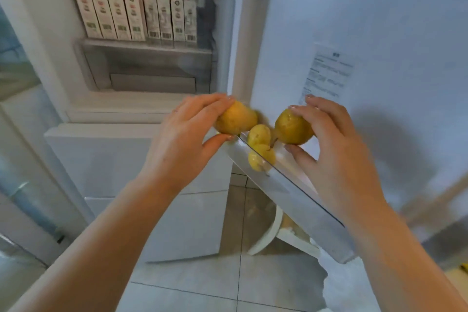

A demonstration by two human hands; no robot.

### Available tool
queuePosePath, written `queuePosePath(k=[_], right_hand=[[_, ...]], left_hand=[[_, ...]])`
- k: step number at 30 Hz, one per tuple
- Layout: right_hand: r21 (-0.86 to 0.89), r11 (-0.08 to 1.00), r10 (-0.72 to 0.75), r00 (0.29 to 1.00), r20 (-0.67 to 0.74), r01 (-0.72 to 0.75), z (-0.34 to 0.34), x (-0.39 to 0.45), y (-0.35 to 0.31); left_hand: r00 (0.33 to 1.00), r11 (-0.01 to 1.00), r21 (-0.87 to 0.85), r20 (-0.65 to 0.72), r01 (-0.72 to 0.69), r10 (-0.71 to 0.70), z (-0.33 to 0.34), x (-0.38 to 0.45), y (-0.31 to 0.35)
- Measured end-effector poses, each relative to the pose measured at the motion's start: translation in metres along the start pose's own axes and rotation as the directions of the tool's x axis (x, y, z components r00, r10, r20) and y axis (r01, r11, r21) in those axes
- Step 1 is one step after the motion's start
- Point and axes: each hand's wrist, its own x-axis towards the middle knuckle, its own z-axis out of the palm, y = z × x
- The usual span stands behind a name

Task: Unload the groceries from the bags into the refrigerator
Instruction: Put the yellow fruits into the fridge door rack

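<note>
Now each hand's fingers (left hand [187,134], right hand [336,149]) curl half-closed around one pear [236,119].

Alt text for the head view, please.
The left hand and right hand each hold a yellow pear over the door shelf of an open refrigerator, where two pears already lie. Behind, cartons line an inner shelf.

A clear door shelf [286,192] juts from the open refrigerator door [367,20] and holds two small yellow pears [259,134] at its near end — though the lower one may be a reflection in the plastic. Inside, a fridge shelf [144,46] carries a row of upright cartons [134,18] — packed side by side.
</note>
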Motion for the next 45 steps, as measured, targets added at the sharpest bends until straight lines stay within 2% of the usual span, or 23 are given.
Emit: queuePosePath(k=[4, 11, 18, 22, 28, 31, 37, 41, 45], right_hand=[[0.021, 0.999, 0.037, 0.999, 0.03, -0.038, 0.004, 0.01, 0.014], [-0.083, 0.996, -0.012, 0.994, 0.108, 0.021, 0.005, 0.027, 0.025], [-0.219, 0.971, -0.044, 0.975, 0.22, 0.093, 0.014, 0.03, 0.033], [-0.266, 0.954, -0.051, 0.95, 0.307, 0.137, 0.024, 0.033, 0.031], [-0.302, 0.936, -0.053, 0.918, 0.392, 0.183, 0.04, 0.037, 0.033], [-0.315, 0.933, -0.034, 0.918, 0.395, 0.171, 0.045, 0.037, 0.034], [-0.378, 0.909, -0.017, 0.921, 0.39, 0.177, 0.047, 0.038, 0.035], [-0.397, 0.901, -0.001, 0.917, 0.4, 0.174, 0.048, 0.036, 0.033], [-0.41, 0.895, -0.007, 0.923, 0.384, 0.178, 0.05, 0.037, 0.031]], left_hand=[[0.997, 0.995, 0.07, 0.049, -0.071, 0.067, 0.02, 0.025, -0.015], [0.982, 0.991, 0.033, 0.143, -0.129, 0.123, 0.047, 0.049, -0.032], [0.925, 0.979, -0.141, 0.33, -0.147, 0.186, 0.064, 0.063, -0.037], [0.906, 0.969, -0.225, 0.378, -0.107, 0.188, 0.064, 0.064, -0.043], [0.848, 0.956, -0.267, 0.471, -0.126, 0.243, 0.067, 0.075, -0.055], [0.83, 0.957, -0.277, 0.512, -0.086, 0.223, 0.068, 0.073, -0.058], [0.81, 0.958, -0.28, 0.545, -0.069, 0.217, 0.072, 0.073, -0.06], [0.833, 0.941, -0.333, 0.502, -0.064, 0.234, 0.07, 0.071, -0.061], [0.84, 0.931, -0.331, 0.454, -0.152, 0.298, 0.072, 0.067, -0.064]])
